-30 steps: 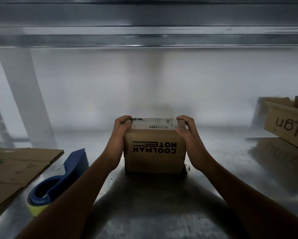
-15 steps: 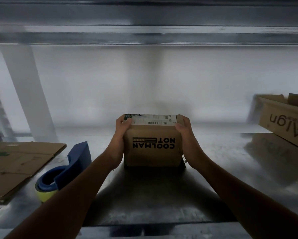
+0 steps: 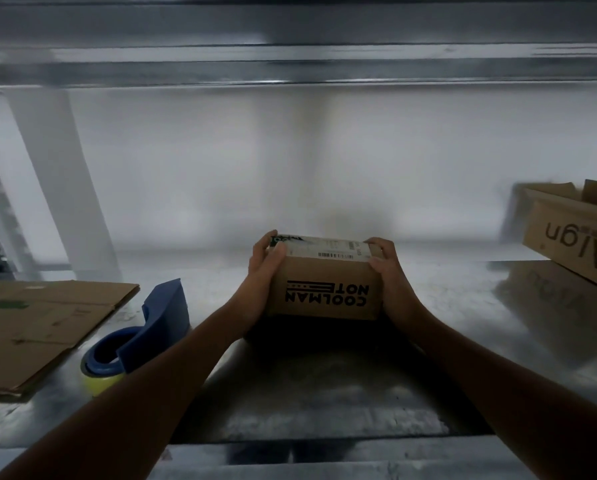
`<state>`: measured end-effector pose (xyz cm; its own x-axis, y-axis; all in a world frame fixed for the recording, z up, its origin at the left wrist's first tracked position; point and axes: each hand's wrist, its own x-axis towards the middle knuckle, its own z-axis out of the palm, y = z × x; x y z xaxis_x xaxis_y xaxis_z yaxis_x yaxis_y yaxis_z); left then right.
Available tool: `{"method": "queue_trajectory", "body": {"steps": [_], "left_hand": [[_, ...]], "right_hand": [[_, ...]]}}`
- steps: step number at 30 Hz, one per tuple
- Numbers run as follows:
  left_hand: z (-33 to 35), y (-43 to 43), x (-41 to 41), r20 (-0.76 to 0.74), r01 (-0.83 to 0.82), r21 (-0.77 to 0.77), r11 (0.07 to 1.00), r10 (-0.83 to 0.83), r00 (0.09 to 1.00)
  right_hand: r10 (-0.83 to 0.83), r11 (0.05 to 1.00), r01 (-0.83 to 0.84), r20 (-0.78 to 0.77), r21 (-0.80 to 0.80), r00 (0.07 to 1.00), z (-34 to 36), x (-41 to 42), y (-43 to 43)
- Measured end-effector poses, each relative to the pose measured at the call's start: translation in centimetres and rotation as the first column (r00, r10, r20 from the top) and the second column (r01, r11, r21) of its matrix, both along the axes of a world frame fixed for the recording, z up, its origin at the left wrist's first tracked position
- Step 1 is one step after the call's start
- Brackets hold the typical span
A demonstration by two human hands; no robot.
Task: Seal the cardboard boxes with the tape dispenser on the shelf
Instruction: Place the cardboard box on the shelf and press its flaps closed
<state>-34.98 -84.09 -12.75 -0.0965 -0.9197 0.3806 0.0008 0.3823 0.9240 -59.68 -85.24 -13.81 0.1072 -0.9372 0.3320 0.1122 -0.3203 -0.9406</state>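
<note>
Head view looks down on both my forearms reaching onto the grey metal shelf (image 3: 324,386), where the small brown cardboard box printed "COOLMAN NOTE" (image 3: 324,292) sits near the middle, its lettering upside down to me. My left hand (image 3: 260,275) clasps the box's left side, the palm flat against the cardboard, the fingers (image 3: 265,241) curled over the top left edge and the thumb lying along the near top corner. My right hand (image 3: 390,277) holds the right side the same way, its fingers (image 3: 380,243) hooked over the top right edge and the thumb pressed at the near corner. Both hands are spread only as wide as the box between them. A white shipping label with a barcode (image 3: 328,249) covers the box top between my fingertips; I cannot tell whether the flaps beneath it are taped. The blue plastic tape dispenser (image 3: 158,320) lies on the shelf to my left, apart from the box and just beside my left forearm, with its yellowish tape roll (image 3: 103,382) at the near end. Farther left lies a flattened brown cardboard sheet (image 3: 41,327). At the far right a larger brown cardboard box marked "Align" (image 3: 574,237) sits tilted with its flaps up, well apart from my hands.
</note>
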Motion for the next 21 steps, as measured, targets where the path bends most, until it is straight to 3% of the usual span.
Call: {"method": "queue_trajectory", "body": {"steps": [3,5,7,11,15,21], "left_hand": [[-0.6,0.0,-1.2,0.159,-0.053,0.222,0.974,0.018,0.987],[-1.0,0.8,0.2,0.21,-0.015,0.264,0.964,-0.042,0.977],[-0.6,0.9,1.2,0.165,-0.002,0.257,0.966,-0.042,0.985],[-0.3,0.6,1.8,0.352,-0.181,0.052,0.982,0.151,0.924],[-0.9,0.6,2.2,0.591,-0.31,-0.172,0.935,0.349,0.727],[-0.1,1.5,2.3,0.761,-0.322,-0.284,0.903,0.416,0.497]], "right_hand": [[0.029,0.999,-0.026,-0.065,0.047,0.997,-0.1,-1.0,-0.2],[0.055,0.997,-0.049,-0.105,0.057,0.993,-0.4,-0.9,0.1],[0.073,0.997,-0.068,-0.137,0.042,0.988,-0.6,-0.3,0.5],[0.074,0.997,-0.068,-0.15,0.046,0.986,-0.7,1.1,1.0],[0.021,0.999,-0.014,-0.145,0.048,0.989,-0.5,1.8,0.9],[-0.059,0.996,0.032,-0.356,-0.08,0.933,0.2,2.5,0.2]]}}
